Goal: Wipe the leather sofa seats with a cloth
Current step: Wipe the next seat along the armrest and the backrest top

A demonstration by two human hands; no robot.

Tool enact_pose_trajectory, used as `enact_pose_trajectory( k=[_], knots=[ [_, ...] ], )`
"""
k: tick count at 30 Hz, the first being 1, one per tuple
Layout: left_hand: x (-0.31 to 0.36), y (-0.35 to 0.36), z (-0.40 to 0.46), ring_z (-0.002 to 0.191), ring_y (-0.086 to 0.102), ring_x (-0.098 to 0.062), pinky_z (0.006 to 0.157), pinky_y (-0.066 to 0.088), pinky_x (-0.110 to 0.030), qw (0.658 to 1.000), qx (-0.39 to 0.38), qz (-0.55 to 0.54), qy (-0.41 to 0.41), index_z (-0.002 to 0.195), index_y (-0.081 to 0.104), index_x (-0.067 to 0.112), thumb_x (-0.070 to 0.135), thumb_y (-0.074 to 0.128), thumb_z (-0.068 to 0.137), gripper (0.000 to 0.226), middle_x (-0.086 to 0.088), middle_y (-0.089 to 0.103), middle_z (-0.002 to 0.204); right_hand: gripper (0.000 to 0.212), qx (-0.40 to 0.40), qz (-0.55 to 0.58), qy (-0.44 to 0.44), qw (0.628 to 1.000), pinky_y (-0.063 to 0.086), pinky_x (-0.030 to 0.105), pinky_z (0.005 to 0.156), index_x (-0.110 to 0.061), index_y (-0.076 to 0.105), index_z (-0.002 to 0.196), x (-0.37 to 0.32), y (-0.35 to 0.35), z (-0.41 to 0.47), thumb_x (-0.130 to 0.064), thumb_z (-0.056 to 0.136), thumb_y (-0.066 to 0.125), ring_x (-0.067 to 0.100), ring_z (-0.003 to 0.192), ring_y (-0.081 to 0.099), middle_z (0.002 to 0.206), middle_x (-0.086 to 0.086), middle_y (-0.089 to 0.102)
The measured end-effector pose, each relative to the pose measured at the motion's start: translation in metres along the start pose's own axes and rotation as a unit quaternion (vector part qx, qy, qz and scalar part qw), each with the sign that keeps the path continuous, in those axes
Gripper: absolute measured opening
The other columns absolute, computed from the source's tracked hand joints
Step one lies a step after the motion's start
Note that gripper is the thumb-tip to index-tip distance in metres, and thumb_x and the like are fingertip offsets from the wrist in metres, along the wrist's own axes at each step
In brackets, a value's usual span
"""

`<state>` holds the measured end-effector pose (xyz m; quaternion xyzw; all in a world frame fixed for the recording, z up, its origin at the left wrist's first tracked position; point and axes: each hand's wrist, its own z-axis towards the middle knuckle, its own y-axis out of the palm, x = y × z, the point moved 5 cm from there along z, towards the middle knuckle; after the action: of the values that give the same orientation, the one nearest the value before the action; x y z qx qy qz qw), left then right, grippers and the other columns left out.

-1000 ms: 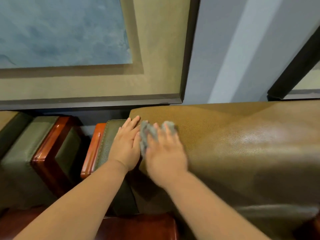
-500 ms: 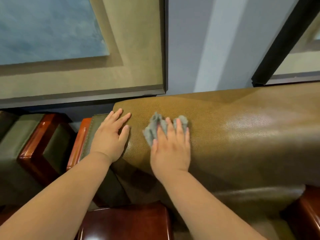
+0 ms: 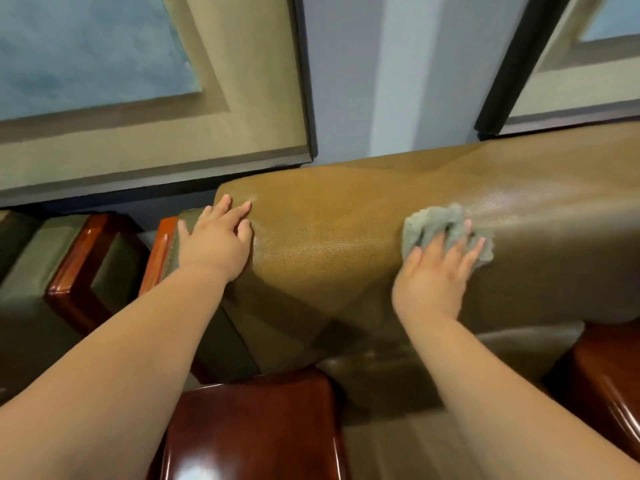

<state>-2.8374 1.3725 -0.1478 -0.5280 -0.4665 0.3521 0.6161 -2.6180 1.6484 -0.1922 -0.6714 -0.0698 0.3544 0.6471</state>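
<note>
Two hands lie on the top of the brown leather sofa back (image 3: pixel 329 237), well apart from each other. The left hand (image 3: pixel 214 242) rests flat at the left corner of the back, its fingers straight and spread, holding nothing. The right hand (image 3: pixel 436 271) presses a crumpled grey cloth (image 3: pixel 433 225) against the leather further to the right; its fingers are stretched out over the cloth rather than curled round it, and the cloth bunches out above and to the right of the fingertips. The leather to the right of the cloth shows a pale sheen. Below the back, between the two forearms, part of the sofa seat (image 3: pixel 388 382) is in view, dim and somewhat blurred. A glossy red-brown wooden armrest (image 3: pixel 249 427) sits at the bottom centre, and another (image 3: pixel 609 382) at the right edge. To the left stands a neighbouring green chair (image 3: pixel 31 271) with a wooden frame. On the grey wall (image 3: pixel 346 81) behind hang two framed pictures, one (image 3: pixel 104 81) at the left and one (image 3: pixel 588 64) at the right.
</note>
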Motion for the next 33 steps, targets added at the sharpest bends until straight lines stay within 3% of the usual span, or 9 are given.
enact_pose_trajectory(
  k=[3, 6, 11, 15, 19, 22, 24, 30, 33],
  knots=[
    [0.05, -0.014, -0.008, 0.161, 0.014, -0.028, 0.128, 0.003, -0.063, 0.997, -0.031, 0.064, -0.04, 0.159, 0.043, 0.025, 0.071, 0.018, 0.102, 0.077, -0.004, 0.031, 0.17, 0.066, -0.012, -0.041, -0.188, 0.981, -0.007, 0.055, 0.125, -0.02, 0.003, 0.166, -0.042, 0.008, -0.023, -0.039, 0.109, 0.03, 0.043, 0.156, -0.016, 0.172, 0.016, -0.01],
    [0.146, -0.007, -0.009, 0.162, 0.01, -0.028, 0.13, 0.008, -0.056, 0.997, -0.05, 0.026, 0.045, 0.159, 0.042, 0.021, 0.071, 0.024, 0.102, 0.077, -0.005, 0.027, 0.172, 0.068, -0.057, -0.053, -0.345, 0.935, -0.005, 0.052, 0.128, -0.021, 0.006, 0.166, -0.031, 0.004, -0.017, -0.031, 0.108, 0.041, 0.035, 0.158, -0.015, 0.174, 0.01, -0.007],
    [0.343, 0.031, -0.009, 0.162, 0.013, -0.021, 0.131, 0.013, -0.05, 0.95, -0.086, -0.031, 0.299, 0.165, 0.029, 0.035, 0.061, 0.029, 0.107, 0.063, 0.004, 0.022, 0.174, 0.068, 0.013, 0.001, -0.012, 1.0, 0.003, 0.055, 0.129, -0.018, -0.003, 0.166, 0.132, -0.042, 0.098, -0.042, 0.11, 0.027, 0.039, 0.158, -0.011, 0.173, 0.016, -0.009],
    [0.397, 0.088, -0.004, 0.162, 0.012, -0.023, 0.13, 0.014, -0.052, 0.927, -0.046, 0.108, 0.355, 0.166, 0.011, 0.042, 0.065, 0.012, 0.105, 0.066, 0.007, 0.011, 0.176, 0.071, -0.015, 0.187, 0.27, 0.944, -0.001, 0.055, 0.128, -0.008, -0.013, 0.163, 0.22, -0.053, 0.147, -0.043, 0.111, 0.019, 0.039, 0.158, -0.015, 0.172, 0.021, -0.009],
    [0.393, 0.101, 0.001, 0.159, 0.022, -0.027, 0.129, 0.019, -0.053, 0.928, 0.013, 0.129, 0.35, 0.166, 0.02, 0.037, 0.06, 0.016, 0.103, 0.067, 0.004, 0.021, 0.174, 0.091, 0.0, 0.195, 0.104, 0.975, 0.0, 0.051, 0.124, -0.004, -0.029, 0.155, 0.163, -0.012, 0.098, -0.05, 0.106, 0.032, 0.044, 0.152, -0.029, 0.162, 0.025, -0.035],
    [0.395, 0.098, 0.002, 0.158, 0.024, -0.028, 0.128, 0.021, -0.054, 0.93, 0.013, 0.142, 0.34, 0.166, 0.025, 0.033, 0.057, 0.02, 0.101, 0.069, 0.001, 0.024, 0.173, 0.098, 0.034, 0.13, 0.027, 0.991, 0.011, 0.058, 0.122, -0.001, -0.015, 0.161, 0.155, 0.001, 0.078, -0.058, 0.099, 0.036, 0.051, 0.154, -0.017, 0.164, 0.032, -0.023],
    [0.397, 0.099, 0.0, 0.158, 0.026, -0.03, 0.128, 0.022, -0.055, 0.929, 0.012, 0.145, 0.341, 0.165, 0.029, 0.029, 0.054, 0.025, 0.101, 0.069, -0.001, 0.027, 0.172, 0.093, 0.05, 0.119, 0.007, 0.992, -0.001, 0.058, 0.124, -0.005, -0.01, 0.163, 0.185, -0.017, 0.119, -0.06, 0.098, 0.025, 0.05, 0.153, -0.021, 0.165, 0.031, -0.023],
    [0.4, 0.1, 0.0, 0.153, 0.034, -0.038, 0.124, 0.024, -0.059, 0.93, 0.027, 0.114, 0.348, 0.161, 0.041, 0.02, 0.048, 0.036, 0.094, 0.072, -0.009, 0.038, 0.167, 0.076, 0.137, 0.291, 0.332, 0.887, -0.003, 0.048, 0.127, -0.01, -0.004, 0.166, 0.333, -0.081, 0.261, -0.049, 0.109, 0.029, 0.04, 0.158, -0.005, 0.169, 0.029, 0.007],
    [0.402, 0.098, -0.002, 0.151, 0.036, -0.04, 0.123, 0.025, -0.06, 0.927, 0.034, 0.106, 0.357, 0.159, 0.044, 0.017, 0.048, 0.037, 0.093, 0.073, -0.011, 0.04, 0.165, 0.076, 0.172, 0.265, 0.233, 0.92, -0.002, 0.051, 0.128, -0.002, 0.007, 0.164, 0.282, -0.07, 0.224, -0.044, 0.105, 0.029, 0.047, 0.157, -0.002, 0.167, 0.033, 0.004]
  ],
)
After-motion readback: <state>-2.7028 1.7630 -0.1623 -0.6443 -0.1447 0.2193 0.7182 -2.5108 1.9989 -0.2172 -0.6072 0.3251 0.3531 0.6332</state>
